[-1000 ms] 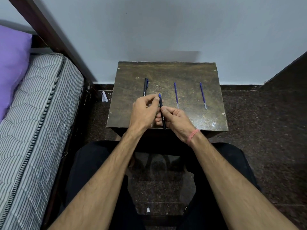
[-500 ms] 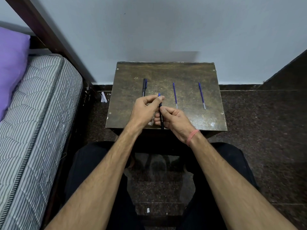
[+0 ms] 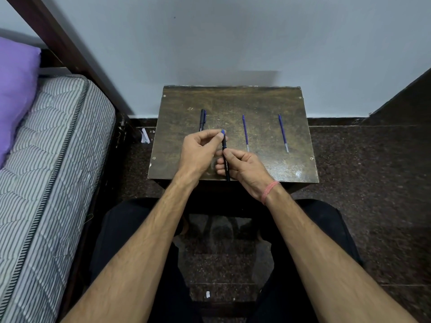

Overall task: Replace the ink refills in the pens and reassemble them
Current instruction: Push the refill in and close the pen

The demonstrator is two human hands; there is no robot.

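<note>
Mattress with grey stripes lies at my far left, a purple pillow on it. Next comes the dark tabletop, and on it, furthest left, a capped black pen whose near end is hidden behind my left hand. That hand pinches the blue top end of the pen barrel between thumb and fingertips. My right hand grips the same black barrel lower down, holding it just above the tabletop's near edge. To the right lie two blue refills, one near my hands, the other well apart, both pointing away from me.
</note>
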